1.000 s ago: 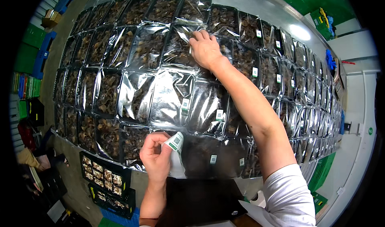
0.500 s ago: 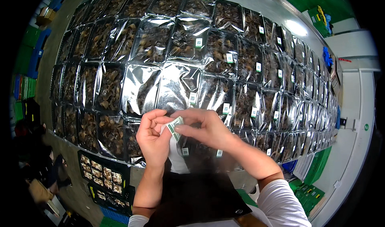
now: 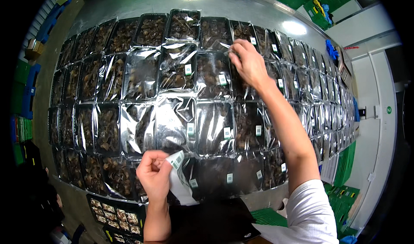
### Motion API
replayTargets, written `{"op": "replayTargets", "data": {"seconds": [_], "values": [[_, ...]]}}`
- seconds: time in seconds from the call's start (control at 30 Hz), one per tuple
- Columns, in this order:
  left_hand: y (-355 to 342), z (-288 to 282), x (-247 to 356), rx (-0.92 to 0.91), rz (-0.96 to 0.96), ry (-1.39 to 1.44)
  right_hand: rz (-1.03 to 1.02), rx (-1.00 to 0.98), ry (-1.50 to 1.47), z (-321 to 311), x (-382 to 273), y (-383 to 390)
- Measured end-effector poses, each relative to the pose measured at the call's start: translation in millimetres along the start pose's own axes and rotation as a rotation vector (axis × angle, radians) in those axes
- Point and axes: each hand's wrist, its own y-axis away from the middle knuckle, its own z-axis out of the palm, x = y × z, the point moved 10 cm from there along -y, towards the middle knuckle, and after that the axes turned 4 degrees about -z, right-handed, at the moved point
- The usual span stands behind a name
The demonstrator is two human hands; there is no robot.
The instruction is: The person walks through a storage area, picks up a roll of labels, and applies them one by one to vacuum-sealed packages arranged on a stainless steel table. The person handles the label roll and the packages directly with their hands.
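My left hand (image 3: 154, 175) is closed on a strip of labels (image 3: 180, 184). The white backing hangs down, with a green-and-white printed label at its upper end. My right hand (image 3: 249, 62) reaches over the far rows, its fingers curled together just above the film near a back-row tray (image 3: 214, 32). Whatever those fingertips may hold is hidden. Rows of black trays of dark brown, frilly mushrooms, wrapped in shiny clear film, cover the metal table. Trays in the middle and right carry small labels, such as this label (image 3: 188, 69); those on the left show none.
Bare metal table top (image 3: 142, 4) shows behind the trays. At the lower left, a black crate (image 3: 114, 216) holds small packs of pale mushrooms. Green crates (image 3: 345, 201) stand at the right. A blue glove (image 3: 331, 50) lies at the far right edge.
My right hand has left the label strip and stretched forward and right to the back rows. My left hand still holds the strip, slightly lower. The view has shifted, showing more table behind.
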Motion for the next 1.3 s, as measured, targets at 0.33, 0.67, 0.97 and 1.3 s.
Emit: {"op": "replayTargets", "data": {"seconds": [0.33, 0.67, 0.97, 1.3], "values": [[-3, 11, -12, 0.119, -0.036, 0.019, -0.058, -0.363, 0.496, 117, 99, -56], [-11, 24, -3, 0.14, 0.002, 0.044, 0.356, -0.5, -0.888, 80, -61, 28], [-10, 15, 3, 0.123, 0.04, 0.039, 0.398, -0.517, -1.296, 47, -179, 95], [-17, -4, 7, 0.183, 0.23, -0.058, -0.164, 0.004, 0.001, 78, -34, -83]]}}
